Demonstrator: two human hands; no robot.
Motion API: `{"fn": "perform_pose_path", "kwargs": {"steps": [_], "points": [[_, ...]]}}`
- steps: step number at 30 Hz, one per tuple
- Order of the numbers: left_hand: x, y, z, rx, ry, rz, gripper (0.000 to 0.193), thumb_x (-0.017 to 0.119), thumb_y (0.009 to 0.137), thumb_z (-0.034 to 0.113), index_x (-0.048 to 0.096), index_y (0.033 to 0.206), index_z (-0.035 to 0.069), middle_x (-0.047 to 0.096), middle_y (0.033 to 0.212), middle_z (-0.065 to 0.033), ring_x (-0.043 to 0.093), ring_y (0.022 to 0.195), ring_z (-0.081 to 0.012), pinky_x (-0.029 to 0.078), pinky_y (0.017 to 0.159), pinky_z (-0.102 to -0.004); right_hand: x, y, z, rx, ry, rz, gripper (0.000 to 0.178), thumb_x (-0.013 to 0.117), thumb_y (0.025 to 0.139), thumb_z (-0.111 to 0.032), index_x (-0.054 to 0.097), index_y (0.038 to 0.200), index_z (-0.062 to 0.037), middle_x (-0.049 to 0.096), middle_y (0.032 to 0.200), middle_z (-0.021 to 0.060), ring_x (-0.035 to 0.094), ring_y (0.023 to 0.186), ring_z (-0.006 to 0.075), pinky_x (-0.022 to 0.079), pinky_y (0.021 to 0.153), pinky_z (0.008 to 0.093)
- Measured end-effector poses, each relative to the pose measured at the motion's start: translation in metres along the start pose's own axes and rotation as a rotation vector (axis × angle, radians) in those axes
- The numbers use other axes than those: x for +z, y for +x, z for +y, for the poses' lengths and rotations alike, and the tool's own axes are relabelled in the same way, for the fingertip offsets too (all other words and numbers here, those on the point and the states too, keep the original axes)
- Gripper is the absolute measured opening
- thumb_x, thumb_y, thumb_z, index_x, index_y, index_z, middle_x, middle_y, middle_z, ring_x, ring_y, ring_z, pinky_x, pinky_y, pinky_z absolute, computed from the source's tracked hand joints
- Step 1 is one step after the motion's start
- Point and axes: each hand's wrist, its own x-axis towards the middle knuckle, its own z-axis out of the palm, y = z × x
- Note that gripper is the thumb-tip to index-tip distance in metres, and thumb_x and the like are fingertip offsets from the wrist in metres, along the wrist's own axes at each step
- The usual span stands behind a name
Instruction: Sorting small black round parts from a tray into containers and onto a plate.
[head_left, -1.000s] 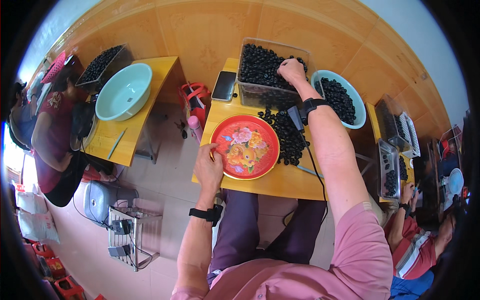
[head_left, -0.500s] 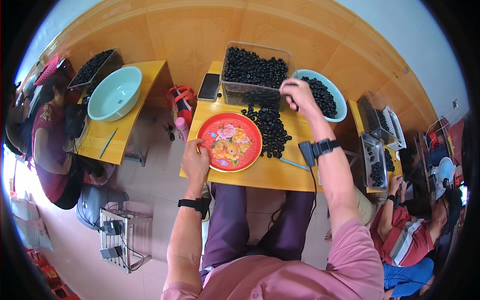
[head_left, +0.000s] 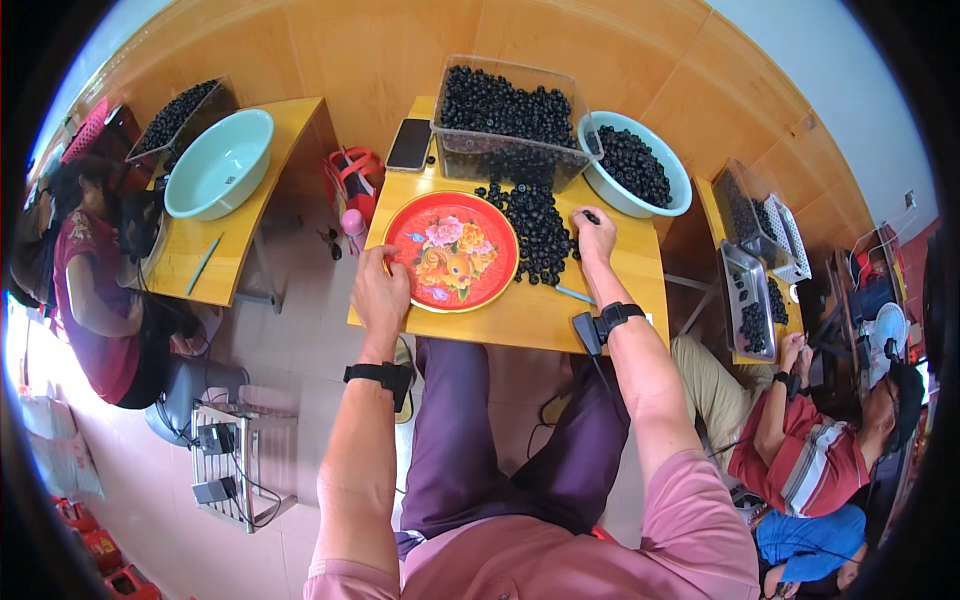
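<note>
My left hand (head_left: 380, 298) is closed at the lower left rim of a round red tray (head_left: 402, 228) with a flower pattern. A small yellowish bit shows at its fingertips; I cannot make out what it belongs to. To the right of the tray lies a pile of small round black pieces (head_left: 537, 232) on the yellow table (head_left: 625, 285). My right hand (head_left: 597, 242) is beside the pile's right side, its fingers pinching a black piece (head_left: 591, 217). Near that hand lies a pale blue stick-like thing (head_left: 574, 293), partly hidden.
A clear bin (head_left: 510, 145) full of black pieces stands at the back, a light-blue basin (head_left: 684, 195) of them to its right. A phone (head_left: 411, 145) lies back left. Co-workers sit at tables on both sides. A pink bottle (head_left: 353, 224) stands beyond the left edge.
My right hand has come down from beside the bin and basin to the right side of the pile. My left hand has stayed at the tray's rim. The view has shifted slightly.
</note>
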Motion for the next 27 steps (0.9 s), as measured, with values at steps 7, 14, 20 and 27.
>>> {"fn": "perform_pose_path", "kwargs": {"steps": [7, 14, 20, 27], "points": [[0.001, 0.001, 0.006, -0.021, 0.004, -0.038, 0.024, 0.06, 0.091, 0.016, 0.071, 0.112, 0.012, 0.068, 0.118, -0.0099, 0.066, 0.108, -0.0348, 0.052, 0.09, -0.0455, 0.001, -0.016, -0.012, -0.168, -0.083, -0.152, 0.031, 0.078, 0.083, -0.025, 0.078, 0.107, -0.0055, 0.077, 0.101, 0.0117, 0.071, 0.098, 0.0232, 0.051, 0.091, 0.0325], [0.0, -0.001, 0.007, -0.017, -0.062, -0.007, 0.03, 0.055, 0.1, 0.028, 0.069, 0.12, 0.01, 0.067, 0.125, -0.0109, 0.064, 0.113, -0.0345, 0.051, 0.096, -0.0456, -0.013, -0.034, -0.034, -0.073, 0.164, -0.563, 0.057, 0.053, 0.106, -0.04, 0.056, 0.144, 0.0024, 0.058, 0.147, 0.0126, 0.049, 0.137, 0.02, 0.03, 0.118, 0.0298], [0.002, 0.0, 0.009, 0.017, 0.079, -0.05, 0.041, 0.048, 0.104, 0.035, 0.065, 0.131, 0.01, 0.061, 0.137, -0.0128, 0.063, 0.118, -0.0367, 0.051, 0.098, -0.0472, -0.028, -0.04, -0.028, -0.151, 0.025, -0.678, 0.059, 0.049, 0.107, -0.041, 0.051, 0.15, 0.0004, 0.046, 0.158, 0.0163, 0.037, 0.149, 0.0248, 0.022, 0.124, 0.0336], [0.006, 0.001, 0.005, 0.019, 0.143, -0.046, 0.047, 0.043, 0.107, 0.043, 0.061, 0.137, 0.011, 0.058, 0.141, -0.0119, 0.063, 0.121, -0.0365, 0.051, 0.099, -0.0483, -0.032, -0.056, -0.03, -0.189, -0.003, -0.733, 0.06, 0.046, 0.107, -0.045, 0.049, 0.152, -0.0047, 0.033, 0.164, 0.0238, 0.025, 0.156, 0.0328, 0.017, 0.126, 0.0384]]}}
